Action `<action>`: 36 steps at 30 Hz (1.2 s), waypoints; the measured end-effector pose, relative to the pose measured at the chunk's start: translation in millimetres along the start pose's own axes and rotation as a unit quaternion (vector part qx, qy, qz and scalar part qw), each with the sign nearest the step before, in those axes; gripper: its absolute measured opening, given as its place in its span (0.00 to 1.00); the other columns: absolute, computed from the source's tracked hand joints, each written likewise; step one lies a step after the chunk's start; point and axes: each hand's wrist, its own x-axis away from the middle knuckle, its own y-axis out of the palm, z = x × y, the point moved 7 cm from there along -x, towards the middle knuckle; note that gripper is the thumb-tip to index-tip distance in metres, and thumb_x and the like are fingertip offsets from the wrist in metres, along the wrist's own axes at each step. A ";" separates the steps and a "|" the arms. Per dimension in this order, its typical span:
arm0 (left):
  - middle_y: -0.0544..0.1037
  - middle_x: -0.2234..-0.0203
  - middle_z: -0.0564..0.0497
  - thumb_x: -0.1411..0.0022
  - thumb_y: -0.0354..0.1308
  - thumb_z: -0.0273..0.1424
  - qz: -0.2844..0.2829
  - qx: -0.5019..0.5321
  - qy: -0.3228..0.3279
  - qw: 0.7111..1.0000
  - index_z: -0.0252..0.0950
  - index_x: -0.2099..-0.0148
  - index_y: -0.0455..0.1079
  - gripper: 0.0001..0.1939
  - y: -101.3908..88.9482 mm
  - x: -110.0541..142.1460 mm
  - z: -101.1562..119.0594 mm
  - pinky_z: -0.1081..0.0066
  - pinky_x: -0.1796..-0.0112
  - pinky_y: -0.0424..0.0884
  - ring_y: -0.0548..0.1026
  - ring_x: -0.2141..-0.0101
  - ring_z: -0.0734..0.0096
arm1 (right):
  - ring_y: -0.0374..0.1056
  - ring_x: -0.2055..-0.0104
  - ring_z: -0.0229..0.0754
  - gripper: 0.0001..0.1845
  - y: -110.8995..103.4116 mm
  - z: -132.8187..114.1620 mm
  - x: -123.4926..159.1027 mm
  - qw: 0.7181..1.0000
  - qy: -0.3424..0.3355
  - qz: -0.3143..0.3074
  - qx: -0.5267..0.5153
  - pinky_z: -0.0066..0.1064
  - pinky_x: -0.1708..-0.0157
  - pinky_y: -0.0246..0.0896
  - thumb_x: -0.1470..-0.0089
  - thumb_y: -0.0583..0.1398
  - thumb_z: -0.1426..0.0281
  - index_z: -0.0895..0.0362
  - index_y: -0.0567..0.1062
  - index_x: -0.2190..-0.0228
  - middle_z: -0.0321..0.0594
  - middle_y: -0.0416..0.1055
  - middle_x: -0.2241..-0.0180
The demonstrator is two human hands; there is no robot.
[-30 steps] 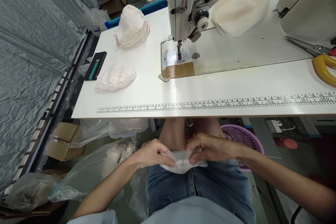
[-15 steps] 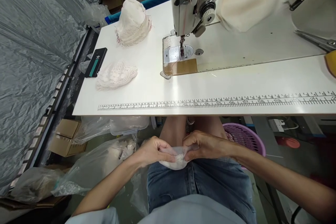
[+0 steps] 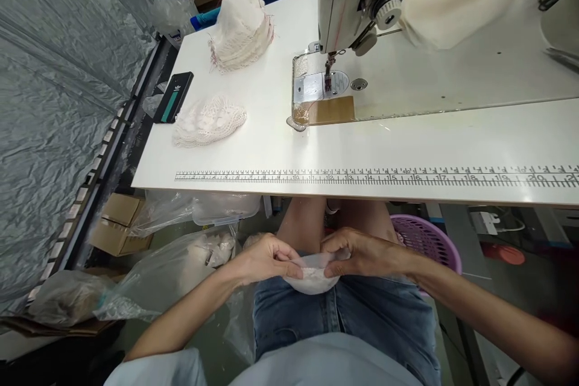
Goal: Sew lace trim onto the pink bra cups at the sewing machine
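Over my lap I hold a small white cup-shaped fabric piece (image 3: 313, 282) with a sheer upper edge. My left hand (image 3: 271, 260) pinches its left side between thumb and fingers. On the opposite side, my right hand (image 3: 350, 253) grips the rim with thumb and curled fingers. The piece hangs just in front of the jeans, below the table's front edge. On the white table (image 3: 266, 151) lie a flat white lacy fabric piece (image 3: 210, 122) and a stack of white fabric cups (image 3: 241, 27) with loose threads along the edges.
A sewing machine (image 3: 341, 6) stands on the table, its needle over the metal plate. Cream fabric (image 3: 461, 0) lies behind it. A black phone-like object (image 3: 174, 98) is at the left edge. Below are a purple basket (image 3: 425, 238), plastic bags (image 3: 167, 271) and a cardboard box (image 3: 120, 224).
The head view has shifted slightly, so the table and machine appear displaced. My hands have moved a little apart, and the rim of the cup-shaped fabric is stretched wider between them.
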 end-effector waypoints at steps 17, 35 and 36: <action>0.79 0.73 0.48 0.55 0.67 0.32 0.014 -0.072 0.018 0.997 0.31 0.64 0.78 0.14 -1.6 6.4 -1.9 0.76 0.71 0.66 0.72 0.73 0.72 | 0.60 0.76 0.33 0.15 5.7 4.2 -4.2 1.000 -0.001 -0.026 -0.018 0.24 0.77 0.52 0.51 0.62 0.62 0.63 0.77 0.73 0.34 0.65 0.78; 0.76 0.74 0.52 0.54 0.67 0.36 0.045 -0.088 0.079 0.992 0.33 0.64 0.76 0.14 -6.5 13.7 3.6 0.77 0.68 0.63 0.70 0.71 0.74 | 0.61 0.72 0.37 0.20 8.7 15.2 -3.1 0.997 0.027 -0.019 -0.071 0.27 0.74 0.53 0.51 0.61 0.56 0.63 0.76 0.74 0.37 0.66 0.75; 0.76 0.73 0.53 0.55 0.67 0.36 0.045 -0.100 0.088 0.990 0.33 0.63 0.76 0.16 -6.0 14.3 4.1 0.77 0.67 0.63 0.69 0.70 0.73 | 0.61 0.72 0.37 0.20 8.1 14.9 -3.0 0.997 0.028 -0.018 -0.073 0.28 0.73 0.53 0.52 0.62 0.56 0.63 0.76 0.74 0.38 0.66 0.74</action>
